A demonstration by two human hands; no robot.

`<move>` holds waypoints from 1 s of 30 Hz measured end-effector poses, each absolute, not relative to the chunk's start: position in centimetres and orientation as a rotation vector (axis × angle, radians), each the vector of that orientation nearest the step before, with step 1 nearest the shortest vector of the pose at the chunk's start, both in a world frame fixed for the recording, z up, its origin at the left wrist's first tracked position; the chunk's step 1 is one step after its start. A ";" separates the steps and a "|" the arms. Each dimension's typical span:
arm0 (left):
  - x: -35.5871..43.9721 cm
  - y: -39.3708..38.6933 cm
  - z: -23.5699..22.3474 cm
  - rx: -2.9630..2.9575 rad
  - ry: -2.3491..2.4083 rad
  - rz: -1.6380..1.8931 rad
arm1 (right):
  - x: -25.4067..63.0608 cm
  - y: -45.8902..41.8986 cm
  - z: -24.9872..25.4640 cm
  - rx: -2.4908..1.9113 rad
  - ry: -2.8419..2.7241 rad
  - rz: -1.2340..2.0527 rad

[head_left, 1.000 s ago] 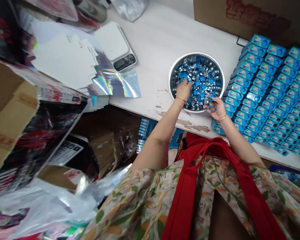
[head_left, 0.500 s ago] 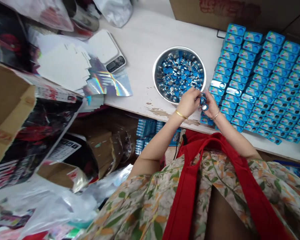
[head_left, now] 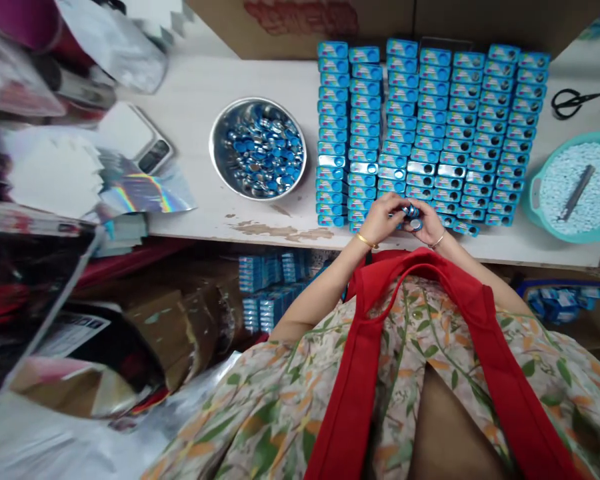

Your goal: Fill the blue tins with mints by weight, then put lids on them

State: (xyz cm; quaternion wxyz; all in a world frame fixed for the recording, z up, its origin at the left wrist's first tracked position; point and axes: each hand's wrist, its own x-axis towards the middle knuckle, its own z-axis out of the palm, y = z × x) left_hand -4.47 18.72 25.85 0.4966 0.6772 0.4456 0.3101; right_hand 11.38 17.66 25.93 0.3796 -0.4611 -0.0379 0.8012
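Observation:
My right hand (head_left: 429, 225) is curled around several small round metal caps (head_left: 415, 224), silver and blue, that show between its fingers. Against these caps my left hand (head_left: 383, 219) has its fingertips bent together; what they pinch is too small to make out. Both hands are close together at the front of rows of small blue boxes (head_left: 365, 123), each with a round spot on its face, blue on the left and dark on many to the right. Left of the rows, a steel bowl (head_left: 215, 160) holds many more such caps.
A turquoise basin (head_left: 533, 200) of pale small pieces, with a dark bar on top, stands right, below black scissors (head_left: 570, 103). Left are a digital scale (head_left: 130, 137) and white sheets (head_left: 50, 173). A cardboard box (head_left: 370, 23) borders the back; more blue boxes (head_left: 265, 287) lie below the table.
The view has swung right, bringing the basin and scissors into sight. My hands, still together with the caps, have moved from the bowl's rim to in front of the box rows.

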 end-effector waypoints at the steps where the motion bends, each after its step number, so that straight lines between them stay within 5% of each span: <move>1: -3.1 18.6 25.8 1.688 1.094 0.731 | 12.8 17.1 25.8 -1.175 -0.094 2.037; 8: 2.1 23.8 22.6 1.577 1.448 0.592 | 19.7 15.8 24.5 -1.205 -0.053 2.006; 20: 5.3 33.2 20.4 1.765 1.691 -0.221 | 21.3 17.8 22.7 -1.075 -0.130 1.988; 26: 4.7 33.3 19.3 1.848 1.737 -0.240 | 21.0 18.1 22.0 -1.115 -0.152 1.979; 30: 4.3 31.0 20.6 1.935 1.557 0.069 | 20.9 18.0 21.9 -1.116 -0.164 1.958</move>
